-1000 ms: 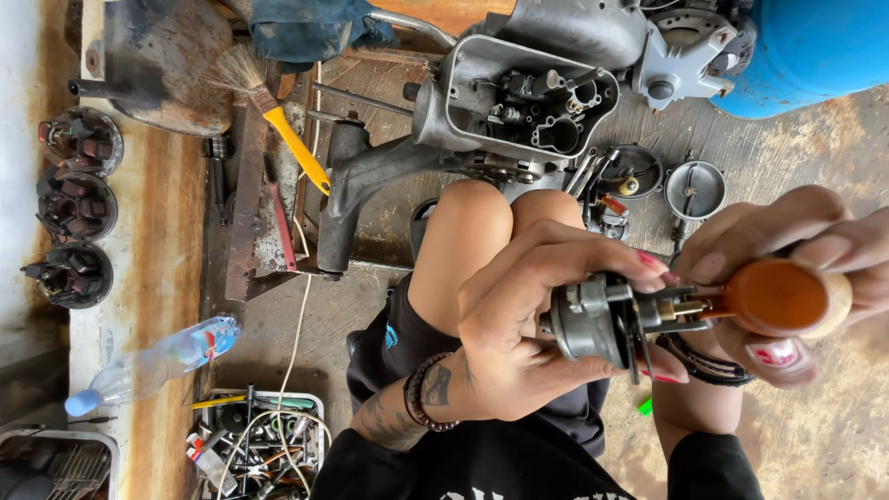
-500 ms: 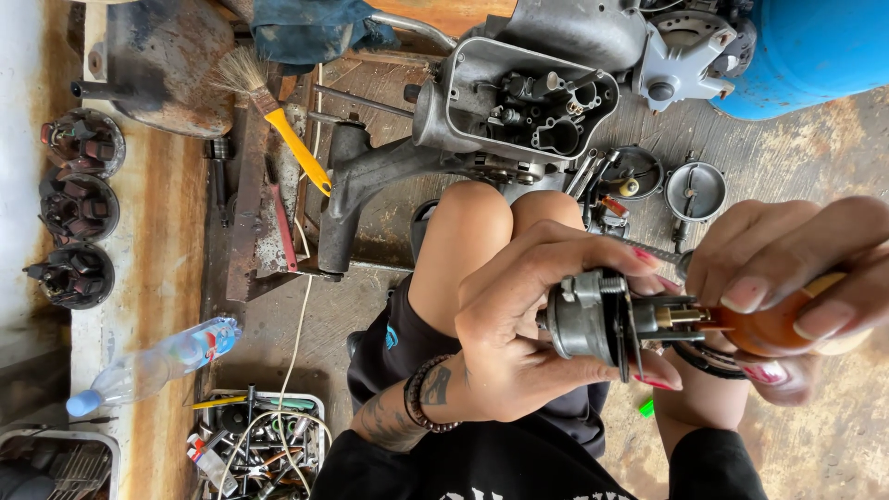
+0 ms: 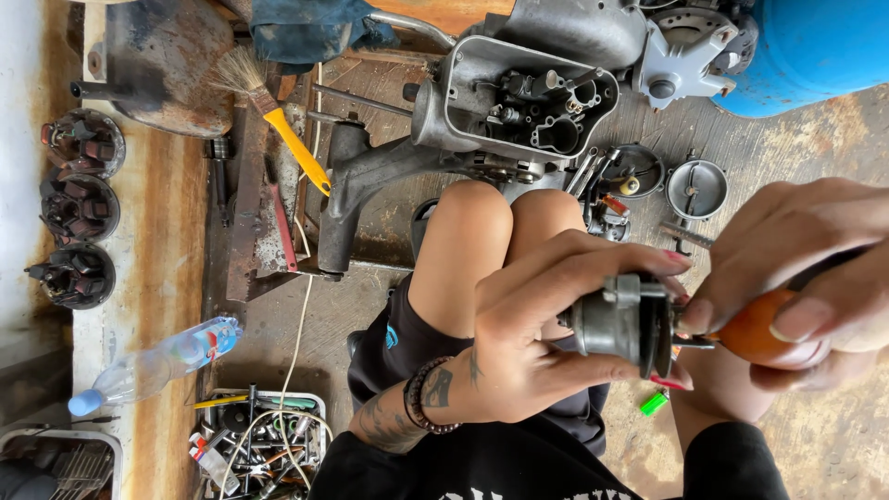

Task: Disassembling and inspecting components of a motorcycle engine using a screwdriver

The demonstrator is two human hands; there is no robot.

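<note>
Stained concrete floor (image 3: 815, 157), worn wooden plank (image 3: 167, 278), scattered parts.

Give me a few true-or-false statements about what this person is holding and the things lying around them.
1. The left hand grips a round grey metal part. True.
2. The right hand holds an orange-handled screwdriver against that part. True.
3. The yellow-handled brush is in the right hand. False: it lies on the floor by the rusty metal.
4. The clear plastic bottle with a blue cap stands upright. False: it lies on its side.
5. A white tray of small tools sits near the bottle. True.
</note>
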